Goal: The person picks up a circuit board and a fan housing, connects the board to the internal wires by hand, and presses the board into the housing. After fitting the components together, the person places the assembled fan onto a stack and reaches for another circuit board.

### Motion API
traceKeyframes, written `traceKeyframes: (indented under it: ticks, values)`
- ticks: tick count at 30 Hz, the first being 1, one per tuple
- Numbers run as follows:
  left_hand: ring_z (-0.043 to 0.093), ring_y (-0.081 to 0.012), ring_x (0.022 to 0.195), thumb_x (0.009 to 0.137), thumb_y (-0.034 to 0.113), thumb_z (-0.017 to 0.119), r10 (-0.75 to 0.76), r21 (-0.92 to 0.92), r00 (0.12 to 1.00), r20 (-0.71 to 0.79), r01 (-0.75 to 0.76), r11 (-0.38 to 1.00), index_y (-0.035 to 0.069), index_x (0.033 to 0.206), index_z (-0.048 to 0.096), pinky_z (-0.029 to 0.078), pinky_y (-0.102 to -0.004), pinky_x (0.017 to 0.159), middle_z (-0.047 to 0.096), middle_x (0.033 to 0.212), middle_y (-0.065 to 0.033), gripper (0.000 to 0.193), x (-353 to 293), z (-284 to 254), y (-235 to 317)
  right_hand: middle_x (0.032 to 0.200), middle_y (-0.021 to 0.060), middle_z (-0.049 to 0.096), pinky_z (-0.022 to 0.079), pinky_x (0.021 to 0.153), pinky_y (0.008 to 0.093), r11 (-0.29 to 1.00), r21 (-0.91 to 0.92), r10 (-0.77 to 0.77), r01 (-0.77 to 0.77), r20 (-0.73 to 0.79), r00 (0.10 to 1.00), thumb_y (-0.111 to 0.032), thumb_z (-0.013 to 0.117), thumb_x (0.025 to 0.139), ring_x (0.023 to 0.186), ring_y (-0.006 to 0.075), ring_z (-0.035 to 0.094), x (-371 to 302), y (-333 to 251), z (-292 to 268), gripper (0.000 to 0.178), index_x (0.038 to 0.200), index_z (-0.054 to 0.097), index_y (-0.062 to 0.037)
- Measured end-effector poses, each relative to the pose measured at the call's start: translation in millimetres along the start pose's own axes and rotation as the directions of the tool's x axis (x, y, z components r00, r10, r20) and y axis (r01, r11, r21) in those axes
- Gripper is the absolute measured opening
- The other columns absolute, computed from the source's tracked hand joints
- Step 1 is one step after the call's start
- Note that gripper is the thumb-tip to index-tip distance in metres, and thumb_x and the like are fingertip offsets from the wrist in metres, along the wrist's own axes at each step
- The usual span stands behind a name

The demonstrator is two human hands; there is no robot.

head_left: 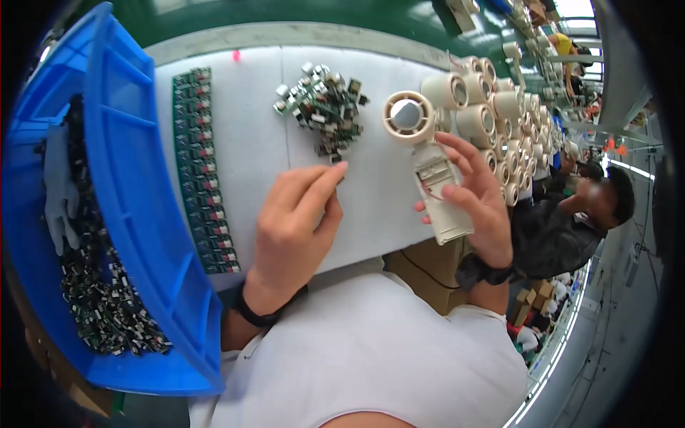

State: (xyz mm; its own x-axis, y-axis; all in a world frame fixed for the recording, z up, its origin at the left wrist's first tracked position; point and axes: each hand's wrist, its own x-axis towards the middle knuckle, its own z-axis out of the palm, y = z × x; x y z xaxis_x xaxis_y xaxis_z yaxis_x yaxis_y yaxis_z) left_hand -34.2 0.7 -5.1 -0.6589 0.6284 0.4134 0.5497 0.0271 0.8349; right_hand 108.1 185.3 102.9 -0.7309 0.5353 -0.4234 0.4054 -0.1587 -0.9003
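My right hand [479, 196] is wrapped round a cream handheld fan [446, 207]. The fan's round head [408, 115] points away from me, and its handle is open on the upper side, where a thin red wire lies. My left hand [296, 217] is closed in a pinch over the white table, just on the near side of a pile of small circuit boards [328, 107]. Whatever sits between its fingertips is too small and too covered to name.
A green strip of joined circuit boards [196, 160] lies left of the pile. Farther left stands a blue bin [168, 235] holding many small boards and a grey glove [61, 185]. Stacked cream fan heads [477, 123] crowd the right side, near a seated person [564, 228].
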Motion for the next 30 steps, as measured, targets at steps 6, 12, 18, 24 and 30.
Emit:
traceKeyframes:
  ticks: [6, 12, 18, 24, 30]
  values:
    - [0.069, -0.0264, 0.085, 0.075, -0.012, 0.072, -0.070, -0.222, 0.996, 0.063, 0.082, 0.972, 0.004, 0.110, 0.074, 0.057, -0.0343, 0.075, 0.070, 0.101, -0.0108, 0.039, -1.1, -0.7, 7.8, 0.112, 0.0118, 0.069, 0.061, 0.070, 0.0299, 1.000, -0.026, 0.001, -0.007, -0.228, 0.974, -0.011, 0.063, 0.097, 0.094, 0.0188, 0.072, -26.8, 54.7, 37.5, 0.057, 0.149, 0.040, -0.0020]
    - [0.071, -0.0235, 0.083, 0.075, -0.011, 0.072, 0.031, -0.493, 0.931, 0.364, 0.165, 0.854, 0.005, 0.107, 0.075, 0.057, -0.0330, 0.074, 0.072, 0.097, -0.0092, 0.036, -6.1, -0.9, 23.0, 0.082, 0.0028, 0.071, 0.049, 0.056, 0.0226, 0.860, -0.507, -0.089, -0.060, -0.263, 0.961, -0.011, 0.069, 0.096, 0.073, 0.0082, 0.068, -29.0, 52.7, 39.2, 0.052, 0.142, 0.046, -0.0035]
    - [0.071, -0.0244, 0.084, 0.076, -0.009, 0.072, 0.096, -0.431, 0.853, 0.512, 0.159, 0.888, 0.006, 0.106, 0.075, 0.057, -0.0338, 0.074, 0.072, 0.095, -0.0091, 0.034, -9.4, -2.9, 15.5, 0.071, 0.0017, 0.064, 0.044, 0.048, 0.0249, 0.596, -0.800, -0.404, 0.063, -0.232, 0.885, -0.008, 0.078, 0.089, 0.060, 0.0072, 0.060, -27.3, 61.2, 31.0, 0.050, 0.135, 0.057, -0.0059]
    - [0.070, -0.0252, 0.083, 0.076, -0.008, 0.073, 0.089, -0.412, 0.841, 0.534, 0.166, 0.896, 0.007, 0.106, 0.075, 0.057, -0.0344, 0.073, 0.071, 0.094, -0.0094, 0.034, -11.2, -6.0, 12.1, 0.070, 0.0034, 0.059, 0.044, 0.049, 0.0294, 0.116, -0.801, -0.547, 0.588, 0.443, 0.711, -0.005, 0.082, 0.078, 0.055, 0.0159, 0.058, 1.3, 40.1, 21.9, 0.038, 0.114, 0.074, -0.0103]
    - [0.070, -0.0252, 0.083, 0.076, -0.008, 0.073, 0.102, -0.424, 0.849, 0.518, 0.151, 0.893, 0.007, 0.106, 0.075, 0.057, -0.0345, 0.073, 0.071, 0.093, -0.0097, 0.034, -10.7, -4.3, 12.4, 0.072, 0.0042, 0.062, 0.046, 0.052, 0.0306, 0.124, -0.727, -0.576, 0.675, 0.502, 0.645, -0.006, 0.081, 0.081, 0.057, 0.0163, 0.060, 8.2, 47.7, 12.5, 0.031, 0.111, 0.076, -0.0107]
